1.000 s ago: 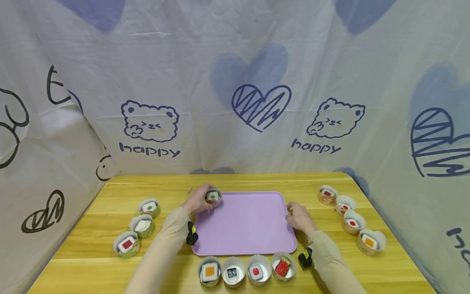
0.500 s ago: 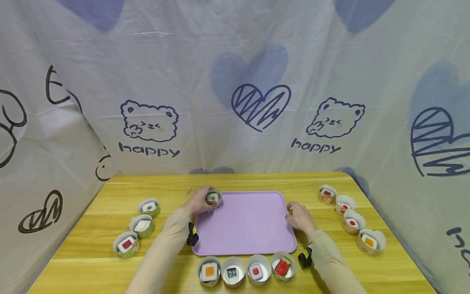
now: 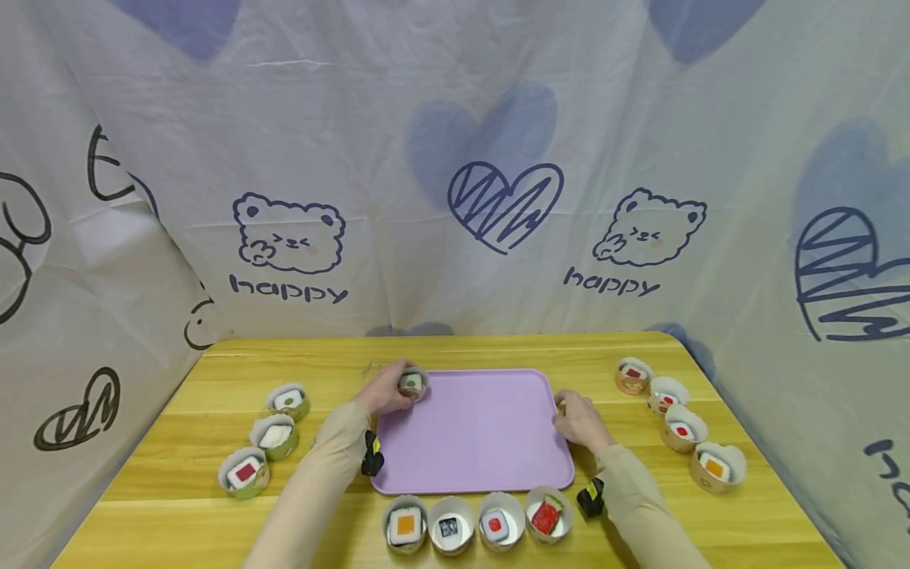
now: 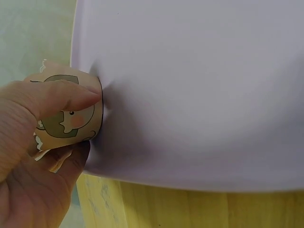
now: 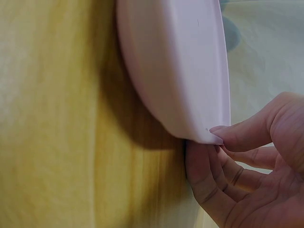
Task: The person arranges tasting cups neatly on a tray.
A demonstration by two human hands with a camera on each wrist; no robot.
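Observation:
A pale purple tray (image 3: pixel 472 435) lies in the middle of the wooden table. My left hand (image 3: pixel 387 389) grips a paper cup (image 3: pixel 415 384) at the tray's back left corner; a white piece with a green centre sits in it. In the left wrist view, the thumb lies along the printed side of the cup (image 4: pixel 71 111), its base close against the tray's surface. My right hand (image 3: pixel 583 419) pinches the tray's right rim. The right wrist view shows thumb above and fingers below the edge of the tray (image 5: pixel 199 71).
Several paper cups with sushi-like pieces stand in front of the tray, such as one with an orange centre (image 3: pixel 406 525). More cups line the left side (image 3: pixel 274 436) and the right side (image 3: pixel 685 429) of the table. A printed white curtain (image 3: pixel 398 197) hangs behind.

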